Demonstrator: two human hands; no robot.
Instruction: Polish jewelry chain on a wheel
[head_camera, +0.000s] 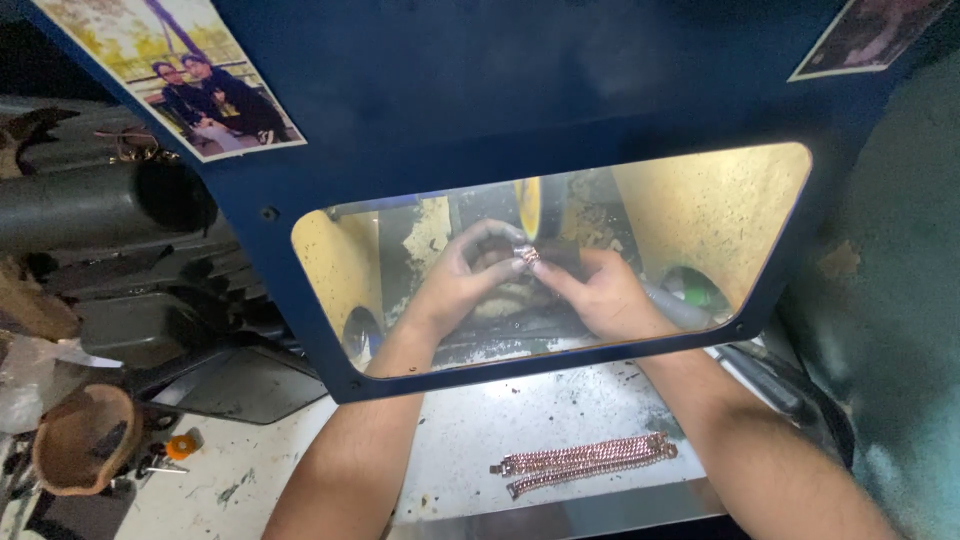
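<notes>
Pinching from both sides, the fingers of the two hands close on a small pink-gold piece of chain (530, 256), which sits at their tips, seen through the clear window (700, 215) of a dark blue hood (480, 90). The left hand (462, 278) curls over it from the left with its fingertips bent in tight against the metal; the right hand (600, 292) meets it from the right, thumb and forefinger narrow around the same piece. Just above the fingertips, and very near the chain, stands the edge of a yellow polishing wheel (528, 203); whether the chain touches it cannot be told. Yellowed inner walls lie to either side of the hands. Below the wrists, nearer the person, more pink-gold chains (585, 462) lie flat on a dusty white tray (460, 440), well apart from the fingers. Far off to the left of the left forearm rests a worn brown bowl (85, 440), with a small orange cap (182, 445) beside it.
</notes>
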